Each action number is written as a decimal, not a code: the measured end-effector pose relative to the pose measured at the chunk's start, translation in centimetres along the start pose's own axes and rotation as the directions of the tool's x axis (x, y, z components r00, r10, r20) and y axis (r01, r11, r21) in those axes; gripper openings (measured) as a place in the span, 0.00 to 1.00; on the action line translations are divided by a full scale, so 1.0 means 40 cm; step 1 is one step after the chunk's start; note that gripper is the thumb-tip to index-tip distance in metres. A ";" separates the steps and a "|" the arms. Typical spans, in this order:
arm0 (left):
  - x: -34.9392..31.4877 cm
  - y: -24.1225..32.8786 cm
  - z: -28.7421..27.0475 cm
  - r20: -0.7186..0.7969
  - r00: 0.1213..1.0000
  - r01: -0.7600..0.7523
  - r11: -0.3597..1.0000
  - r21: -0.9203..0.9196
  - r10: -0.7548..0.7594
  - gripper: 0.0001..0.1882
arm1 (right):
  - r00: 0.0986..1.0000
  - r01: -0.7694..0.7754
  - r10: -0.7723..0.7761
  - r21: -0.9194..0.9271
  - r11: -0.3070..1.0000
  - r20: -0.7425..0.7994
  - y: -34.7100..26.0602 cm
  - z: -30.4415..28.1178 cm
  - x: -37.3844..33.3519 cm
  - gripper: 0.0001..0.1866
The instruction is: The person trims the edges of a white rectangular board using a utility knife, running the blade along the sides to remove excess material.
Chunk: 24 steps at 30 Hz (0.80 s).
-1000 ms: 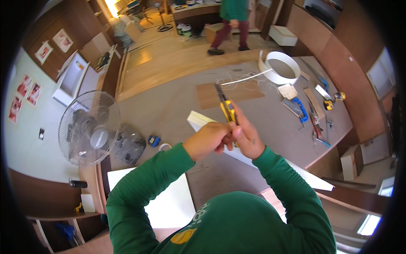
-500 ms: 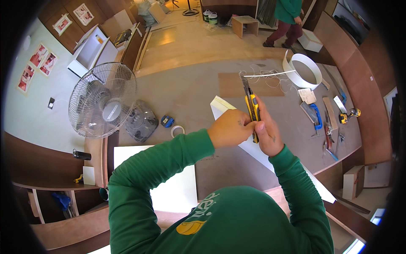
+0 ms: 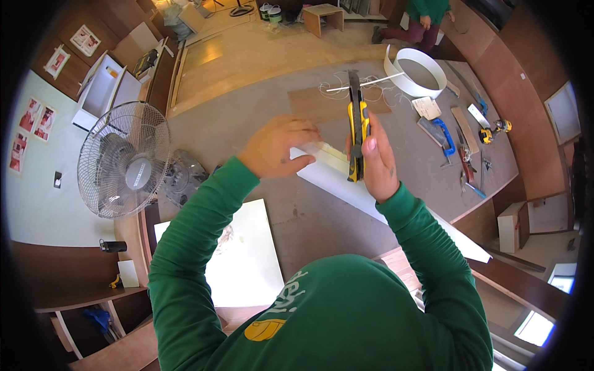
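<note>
My right hand (image 3: 382, 162) is closed around a yellow-and-black utility knife (image 3: 357, 123), held upright with its blade end pointing away from me. Below the knife, a long narrow white board (image 3: 352, 191) runs diagonally from the middle of the worktable toward my right forearm. At the board's far left end is my left hand (image 3: 278, 147), thumb and fingers apart on either side of the corner. Whether those fingers press on the board is hard to make out. A pale, translucent patch (image 3: 325, 150) shows along the board's edge beside the fingertips.
A fan (image 3: 127, 164) stands at the left, near a flat white panel (image 3: 244, 247). To the right lie a coiled white strip (image 3: 433, 74), a blue clamp (image 3: 447, 137), a cordless drill (image 3: 495, 131) and several hand tools. Another person (image 3: 421, 21) is at the back right.
My left hand has left the knife and moved left to the board's end. The knife stays in my right hand, now more upright. The whole view has shifted; the other person has bent or lowered.
</note>
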<state>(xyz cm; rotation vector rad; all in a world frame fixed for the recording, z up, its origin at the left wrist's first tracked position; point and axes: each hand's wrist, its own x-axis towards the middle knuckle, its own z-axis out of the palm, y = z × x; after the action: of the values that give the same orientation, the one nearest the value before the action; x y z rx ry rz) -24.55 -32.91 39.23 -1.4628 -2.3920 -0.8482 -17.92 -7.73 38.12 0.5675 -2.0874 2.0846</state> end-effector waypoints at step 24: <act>0.001 -0.013 0.083 0.003 0.999 0.031 0.980 0.196 -0.032 0.22 | 0.950 -0.303 0.222 -0.816 0.493 -0.219 -0.264 -0.237 -0.383 0.26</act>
<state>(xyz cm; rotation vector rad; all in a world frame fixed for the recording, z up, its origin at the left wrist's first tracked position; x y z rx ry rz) -24.65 -31.16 36.36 -1.3568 -2.4297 -0.5951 -1.64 4.47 42.84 -0.0154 -2.8707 0.8496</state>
